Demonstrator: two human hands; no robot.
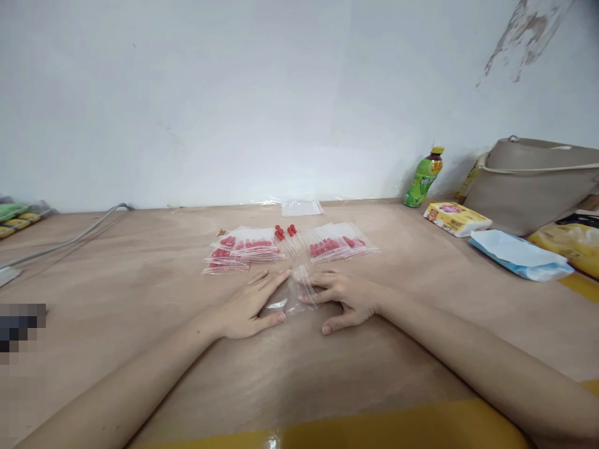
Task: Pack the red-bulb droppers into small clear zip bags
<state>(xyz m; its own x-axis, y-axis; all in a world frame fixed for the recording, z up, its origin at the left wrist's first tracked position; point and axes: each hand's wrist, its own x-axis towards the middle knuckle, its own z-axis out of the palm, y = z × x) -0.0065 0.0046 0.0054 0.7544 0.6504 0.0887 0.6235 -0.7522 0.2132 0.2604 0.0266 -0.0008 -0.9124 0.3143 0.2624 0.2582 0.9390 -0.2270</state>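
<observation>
Plastic bag [302, 292] between hands [246, 304] [345, 295], labelled bottle [423, 178] beyond

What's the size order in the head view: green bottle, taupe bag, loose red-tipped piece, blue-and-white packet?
Taupe bag
Blue-and-white packet
Green bottle
Loose red-tipped piece, clearly smallest
</observation>
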